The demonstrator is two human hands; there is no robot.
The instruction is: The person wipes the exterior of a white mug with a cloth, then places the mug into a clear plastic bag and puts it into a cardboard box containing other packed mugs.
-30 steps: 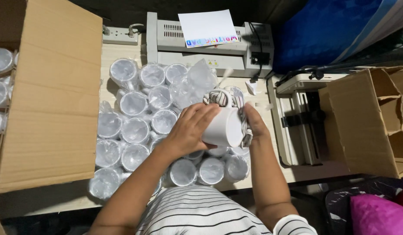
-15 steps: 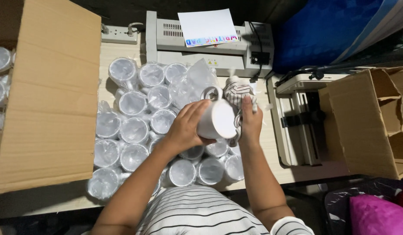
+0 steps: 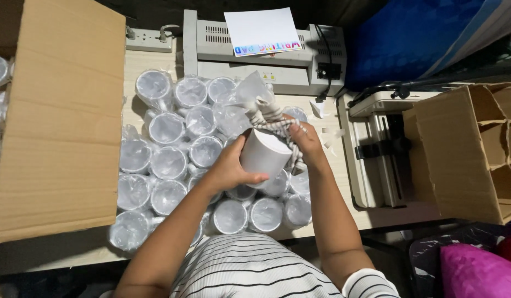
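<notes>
Head view, looking down at a light wooden table (image 3: 135,63).

Left hand (image 3: 230,171) clamped round a plain white mug (image 3: 265,153), thumb across its side and fingers curled under. The mug is held clear above the table, between the two hands. Its long axis is tilted, running from lower left up toward upper right, the flat closed end turned up toward the camera and the left hand. Which way the mouth faces cannot be told; it is hidden.

Right hand (image 3: 306,143) closed on a striped cloth (image 3: 277,124) bunched against the far side of the mug, just beyond the fingers. A crumpled clear plastic bag (image 3: 250,91) sits above the cloth.

Below and to the left of both hands: many mugs wrapped in clear plastic (image 3: 167,128), standing upright, packed touching in rows.

Well left of the left hand: large brown cardboard flap (image 3: 62,121), flat, with more wrapped mugs showing at its outer edge.

Beyond the hands: a grey flat machine (image 3: 211,41) with a white rectangular sheet (image 3: 261,27) on top, a strip of multicoloured lettering along the sheet's near edge. A white power strip (image 3: 147,40) lies left of it.

Right of the right hand: a grey-white press-like device (image 3: 377,138), then an open brown carton with cardboard dividers (image 3: 465,149). A bright pink bundle (image 3: 476,270) sits low at the right.
</notes>
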